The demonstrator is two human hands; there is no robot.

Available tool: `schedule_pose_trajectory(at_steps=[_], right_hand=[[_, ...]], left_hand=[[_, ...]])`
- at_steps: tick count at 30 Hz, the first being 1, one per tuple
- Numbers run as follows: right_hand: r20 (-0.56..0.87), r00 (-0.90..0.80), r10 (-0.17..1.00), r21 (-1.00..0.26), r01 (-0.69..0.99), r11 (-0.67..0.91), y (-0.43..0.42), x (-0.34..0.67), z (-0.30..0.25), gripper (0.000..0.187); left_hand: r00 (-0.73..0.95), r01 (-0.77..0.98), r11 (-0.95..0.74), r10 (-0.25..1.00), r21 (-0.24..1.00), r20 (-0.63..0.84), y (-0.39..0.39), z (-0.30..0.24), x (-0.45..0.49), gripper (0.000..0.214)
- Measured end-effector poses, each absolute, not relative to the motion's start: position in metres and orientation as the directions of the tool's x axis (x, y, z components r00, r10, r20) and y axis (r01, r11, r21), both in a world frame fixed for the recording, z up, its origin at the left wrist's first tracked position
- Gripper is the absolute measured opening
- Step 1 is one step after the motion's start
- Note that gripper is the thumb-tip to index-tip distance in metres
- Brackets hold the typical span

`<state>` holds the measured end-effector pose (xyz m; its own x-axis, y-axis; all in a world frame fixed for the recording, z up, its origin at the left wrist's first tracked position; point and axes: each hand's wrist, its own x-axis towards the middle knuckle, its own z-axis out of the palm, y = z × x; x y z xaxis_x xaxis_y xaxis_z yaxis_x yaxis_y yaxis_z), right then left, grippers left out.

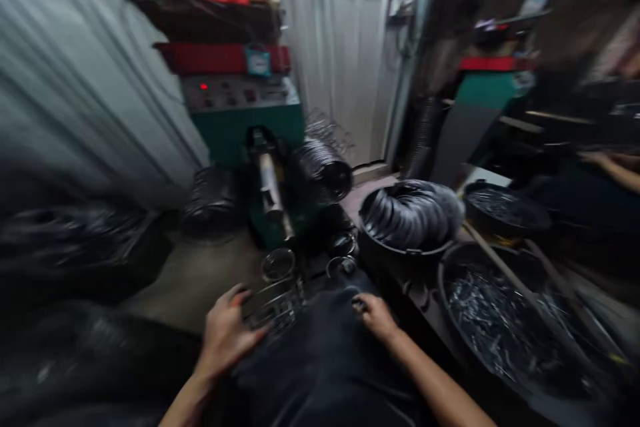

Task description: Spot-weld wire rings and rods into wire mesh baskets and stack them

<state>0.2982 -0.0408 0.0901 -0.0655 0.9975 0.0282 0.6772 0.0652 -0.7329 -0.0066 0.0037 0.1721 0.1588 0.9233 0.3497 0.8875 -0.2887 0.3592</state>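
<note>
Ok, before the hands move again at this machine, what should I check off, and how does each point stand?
1. Left hand on the wire parts by the knee: ok, fingers rest on them.
2. Right hand grip: cannot tell, something small and dark at the fingertips, blurred.
3. Green machine powered: ok, a red lamp glows on its panel.
4. Basin of stacked rings beside the right hand: ok.
5. Basin of small metal pieces: ok, filled.
6. Co-worker's arm apart from both hands: ok.
</note>
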Motion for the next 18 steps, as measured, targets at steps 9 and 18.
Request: schedule_pose_trajectory(at_steps=[9,18], right_hand=[[-0.081,-0.403,0.912,-0.802,0.569,0.180,0.026,0.261,0.190,0.026],[0.069,-0.219,0.973,-0.771,0.607,0.192,0.039,0.221,0.163,0.010]], left_hand=[[0.224,0.861,-0.319,0.937,0.396,0.268,0.021,0.178,0.042,0.056],[0.261,0.864,-0.318,0.946,0.391,0.193,0.023,0.172,0.050,0.056]])
